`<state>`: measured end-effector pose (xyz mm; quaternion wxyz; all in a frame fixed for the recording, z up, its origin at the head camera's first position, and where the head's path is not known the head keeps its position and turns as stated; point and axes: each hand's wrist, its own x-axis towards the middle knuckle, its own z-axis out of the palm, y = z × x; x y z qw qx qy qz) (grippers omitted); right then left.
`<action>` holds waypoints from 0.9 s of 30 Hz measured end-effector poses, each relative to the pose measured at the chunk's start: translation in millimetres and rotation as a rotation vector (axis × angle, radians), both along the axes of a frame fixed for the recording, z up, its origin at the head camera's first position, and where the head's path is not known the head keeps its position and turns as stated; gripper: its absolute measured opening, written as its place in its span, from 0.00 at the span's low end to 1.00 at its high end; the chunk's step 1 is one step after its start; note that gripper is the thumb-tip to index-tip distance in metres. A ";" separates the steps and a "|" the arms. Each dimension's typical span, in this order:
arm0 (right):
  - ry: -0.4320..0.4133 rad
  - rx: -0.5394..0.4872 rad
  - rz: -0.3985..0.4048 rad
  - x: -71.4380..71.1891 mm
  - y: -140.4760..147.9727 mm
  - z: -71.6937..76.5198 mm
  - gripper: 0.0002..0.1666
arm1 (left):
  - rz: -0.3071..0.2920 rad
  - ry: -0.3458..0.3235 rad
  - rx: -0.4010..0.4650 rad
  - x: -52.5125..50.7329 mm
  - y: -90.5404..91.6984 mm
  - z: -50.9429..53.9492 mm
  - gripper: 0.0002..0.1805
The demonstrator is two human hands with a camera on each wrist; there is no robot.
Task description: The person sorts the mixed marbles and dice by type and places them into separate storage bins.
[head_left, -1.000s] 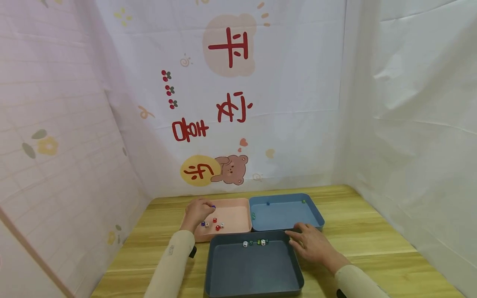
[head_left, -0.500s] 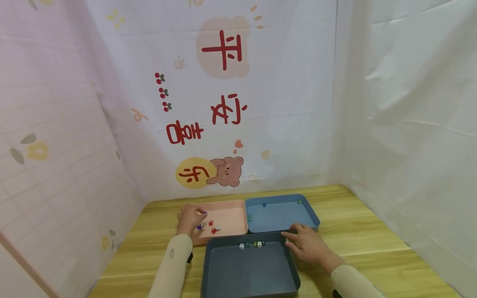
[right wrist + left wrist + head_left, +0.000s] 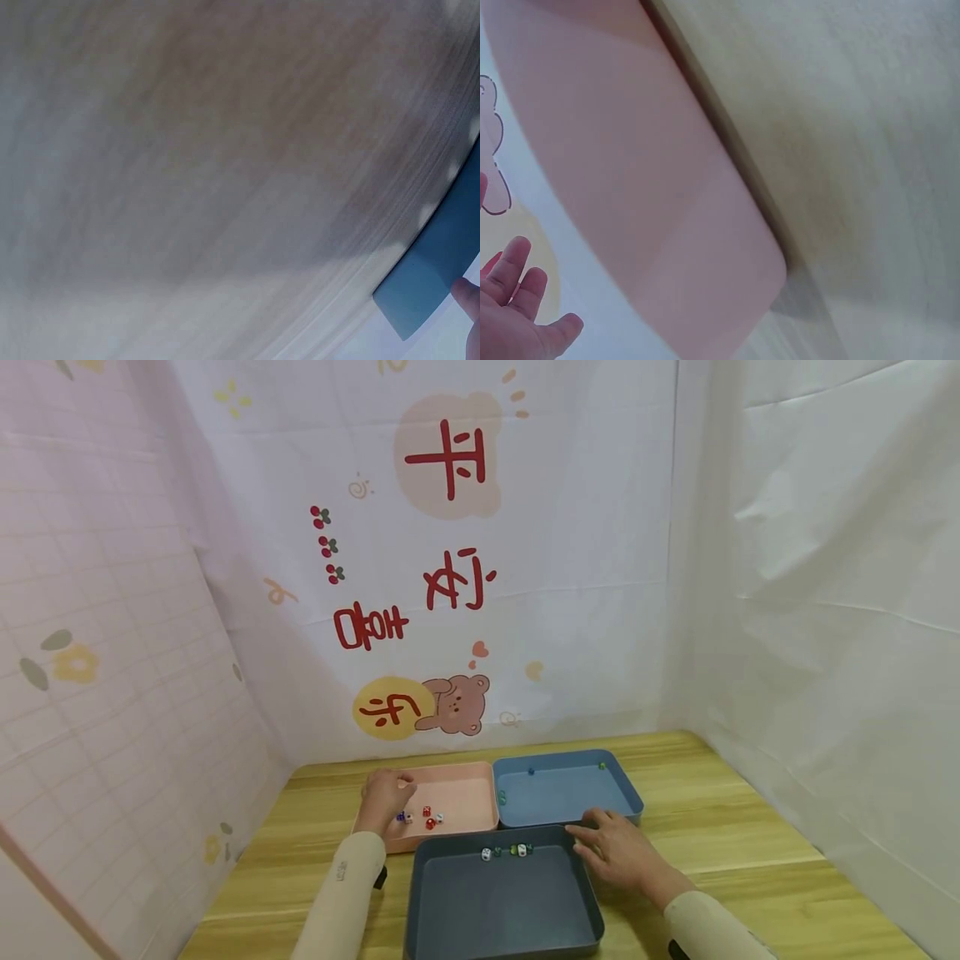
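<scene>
Above the left part of the pink tray (image 3: 461,789), my left hand (image 3: 385,797) hovers with thumb and fingers apart. The left wrist view shows the same hand (image 3: 514,322) with spread fingers and nothing between them. Red dice (image 3: 427,811), a blue die (image 3: 401,817) and white dice (image 3: 439,818) lie in the tray near the hand; its left corner is hidden by the hand. My right hand (image 3: 618,852) rests at the far right corner of the dark tray (image 3: 506,906), fingertips on its rim. In the right wrist view a fingertip (image 3: 466,292) is by a blue-grey tray wall (image 3: 424,289).
White dice (image 3: 522,851) and small green dice (image 3: 497,852) sit along the far wall of the dark tray. Behind it stands a blue tray (image 3: 566,793) with small green and blue dice near its edges. A wooden table (image 3: 720,827) carries the trays; cloth walls (image 3: 585,527) surround it.
The left hand moved slightly left in the view as the head view shifted, and its thumb and fingers parted. The blue die at its fingertips is no longer visible. The right hand stays put.
</scene>
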<state>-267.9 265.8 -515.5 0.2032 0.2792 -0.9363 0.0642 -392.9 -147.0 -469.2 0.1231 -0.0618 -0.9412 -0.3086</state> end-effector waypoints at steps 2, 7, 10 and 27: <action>-0.003 0.005 -0.002 -1.3 -0.3 0.2 0.21 | -0.002 -0.003 0.009 -0.1 -0.3 2.9 0.11; -0.017 0.022 -0.012 -2.3 -0.3 0.7 0.22 | -0.028 -0.009 0.047 2.1 0.5 7.3 0.11; -0.020 0.026 -0.010 -1.9 0.1 0.6 0.22 | -0.055 -0.023 0.096 4.5 2.6 7.8 0.12; -0.029 0.004 -0.025 -1.2 -0.9 -1.3 0.21 | -0.338 -0.073 0.198 39.1 38.6 6.3 0.12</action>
